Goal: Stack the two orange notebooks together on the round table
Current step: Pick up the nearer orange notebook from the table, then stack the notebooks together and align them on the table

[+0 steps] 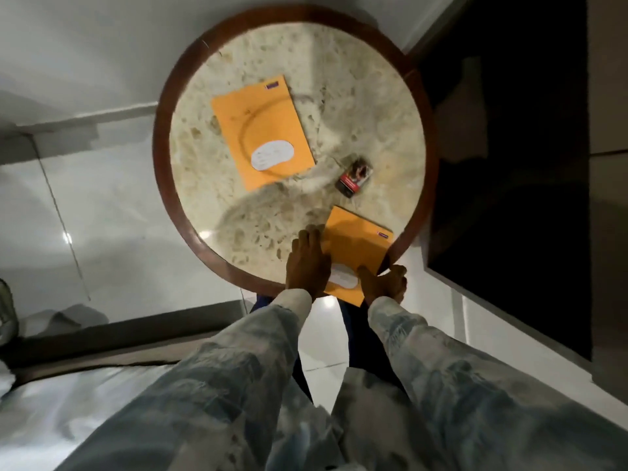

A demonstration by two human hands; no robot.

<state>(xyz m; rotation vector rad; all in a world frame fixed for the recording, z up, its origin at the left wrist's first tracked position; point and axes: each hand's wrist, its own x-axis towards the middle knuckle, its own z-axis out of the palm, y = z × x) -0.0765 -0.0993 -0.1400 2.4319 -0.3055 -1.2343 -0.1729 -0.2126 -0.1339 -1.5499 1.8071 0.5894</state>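
Two orange notebooks lie apart on the round table (176, 185), which has a marble top and a dark wood rim. The far notebook (261, 130) rests flat left of the table's middle, its white label toward me. The near notebook (356, 236) overhangs the front rim. My left hand (307, 263) lies on the near notebook's left edge, fingers spread over the marble. At the same notebook's lower right corner is my right hand (382, 283), thumb on top and fingers curled under the overhanging part.
A small red and black box (353, 178) lies between the two notebooks, right of centre. A dark cabinet (509, 164) stands close to the table's right side. A bed with pale sheets (68, 402) is at lower left, with white floor tiles around.
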